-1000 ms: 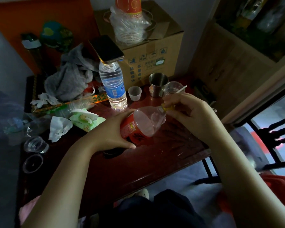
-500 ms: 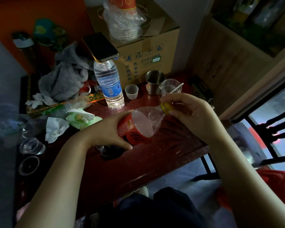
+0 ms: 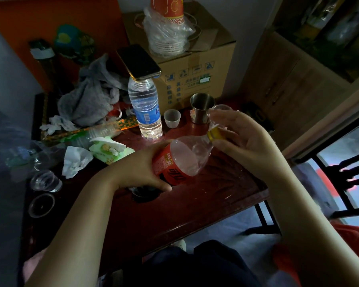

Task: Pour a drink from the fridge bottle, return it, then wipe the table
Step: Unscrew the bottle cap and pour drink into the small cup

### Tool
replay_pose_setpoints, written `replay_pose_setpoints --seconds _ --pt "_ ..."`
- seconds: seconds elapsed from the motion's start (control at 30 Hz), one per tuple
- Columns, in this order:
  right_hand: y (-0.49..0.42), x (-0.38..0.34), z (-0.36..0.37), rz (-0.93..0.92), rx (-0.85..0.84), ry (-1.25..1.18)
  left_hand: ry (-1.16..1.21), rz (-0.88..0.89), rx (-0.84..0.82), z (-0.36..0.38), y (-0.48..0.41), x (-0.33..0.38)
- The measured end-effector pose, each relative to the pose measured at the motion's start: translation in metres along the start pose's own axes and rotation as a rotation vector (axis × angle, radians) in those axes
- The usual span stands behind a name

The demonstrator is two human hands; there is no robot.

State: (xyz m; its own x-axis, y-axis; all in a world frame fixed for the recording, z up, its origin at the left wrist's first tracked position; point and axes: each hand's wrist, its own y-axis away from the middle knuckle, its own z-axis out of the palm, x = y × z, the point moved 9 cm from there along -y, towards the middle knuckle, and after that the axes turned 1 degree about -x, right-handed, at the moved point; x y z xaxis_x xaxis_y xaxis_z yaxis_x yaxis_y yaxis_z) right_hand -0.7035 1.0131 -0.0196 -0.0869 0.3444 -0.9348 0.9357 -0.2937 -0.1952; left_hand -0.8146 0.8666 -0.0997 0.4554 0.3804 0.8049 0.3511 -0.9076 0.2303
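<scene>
A nearly empty clear bottle with a red label is tilted over the dark red table, its neck pointing up and right. My left hand grips it around the label. My right hand is at the neck, thumb below and fingers above the yellow cap, which sits on the bottle. A clear plastic cup is partly hidden behind my right fingers. A steel cup and a small translucent cup stand just beyond.
A water bottle with a phone lying on top stands mid-table before a cardboard box. At the left are a grey cloth, tissues, a wipes pack and two glass cups. The table's edge runs close to my lap.
My right fingers have spread and shifted around the yellow cap, which now shows more. The bottle stays tilted in my left hand.
</scene>
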Motion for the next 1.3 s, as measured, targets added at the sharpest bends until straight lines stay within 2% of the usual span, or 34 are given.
replay_pose_setpoints --seconds 0.07,0.17,0.27,0.5,0.63,0.73,1.03,1.3 --pt "0.001 0.001 -0.007 0.027 0.089 0.131 0.018 -0.003 0.006 0.000 0.001 -0.001" --pt "0.003 -0.006 -0.017 0.066 0.198 0.471 0.005 -0.010 0.011 0.001 0.001 -0.002" --pt "0.003 -0.009 -0.013 0.117 0.160 0.574 -0.035 -0.019 0.022 0.000 0.001 -0.004" --pt "0.005 -0.009 -0.008 0.089 0.051 0.393 -0.045 -0.010 0.004 0.001 0.000 -0.006" --pt "0.004 -0.002 -0.015 0.071 0.046 0.319 -0.059 -0.024 0.016 -0.001 0.000 -0.011" --pt "0.007 0.007 -0.025 0.083 0.098 0.310 -0.054 -0.068 0.031 -0.002 -0.002 -0.020" --pt "0.032 0.031 -0.050 0.174 0.295 0.538 -0.205 -0.184 0.115 -0.011 -0.018 -0.043" --pt "0.052 0.051 -0.057 0.225 0.375 0.552 -0.266 -0.236 0.082 -0.013 -0.033 -0.050"
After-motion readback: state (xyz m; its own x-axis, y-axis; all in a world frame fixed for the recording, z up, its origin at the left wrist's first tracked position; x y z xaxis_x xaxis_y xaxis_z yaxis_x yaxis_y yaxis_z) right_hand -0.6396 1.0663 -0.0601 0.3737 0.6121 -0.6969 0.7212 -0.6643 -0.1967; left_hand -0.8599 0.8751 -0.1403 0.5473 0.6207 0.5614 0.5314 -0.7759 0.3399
